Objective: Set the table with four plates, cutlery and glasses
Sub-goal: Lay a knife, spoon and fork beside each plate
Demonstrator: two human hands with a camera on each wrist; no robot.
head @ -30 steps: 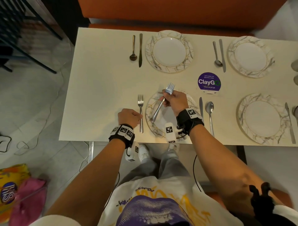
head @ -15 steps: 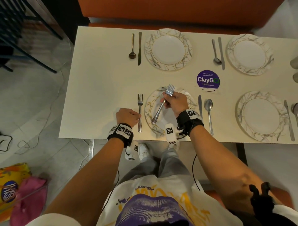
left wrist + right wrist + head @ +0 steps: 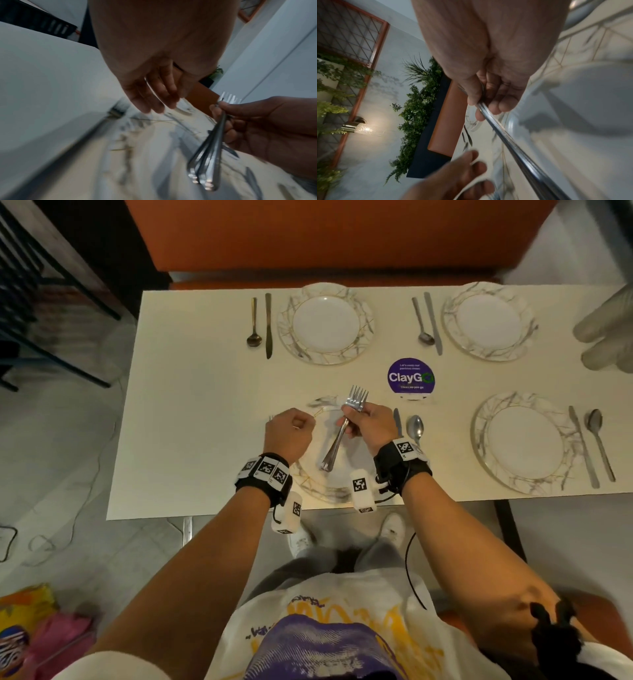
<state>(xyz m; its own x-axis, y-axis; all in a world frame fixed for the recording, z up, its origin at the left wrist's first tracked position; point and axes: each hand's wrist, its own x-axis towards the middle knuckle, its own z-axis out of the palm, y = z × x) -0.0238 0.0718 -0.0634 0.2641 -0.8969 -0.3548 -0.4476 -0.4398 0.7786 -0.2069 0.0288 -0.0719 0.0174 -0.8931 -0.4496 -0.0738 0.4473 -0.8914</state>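
My right hand point(image 3: 371, 422) grips a bundle of steel forks point(image 3: 337, 440) by the necks, tines pointing away, above the near-left marbled plate point(image 3: 320, 491). In the left wrist view the fork handles point(image 3: 211, 155) fan out below that hand. My left hand point(image 3: 289, 433) hovers over the plate's left rim with its fingers point(image 3: 154, 97) loosely curled and holding nothing, a short way from the forks. It covers the single fork lying left of the plate. A knife point(image 3: 397, 421) and a spoon point(image 3: 415, 428) lie right of this plate.
Three more plates are set: far left point(image 3: 325, 323), far right point(image 3: 488, 320), near right point(image 3: 524, 443), each with a knife and spoon beside it. A purple ClayGo sticker point(image 3: 411, 378) is mid-table. Blurred clear glasses point(image 3: 604, 326) stand at the right edge. An orange bench runs behind the table.
My left hand has lifted off the fork on the table and moved right and forward, toward the forks in my right hand. The right hand has hardly moved.
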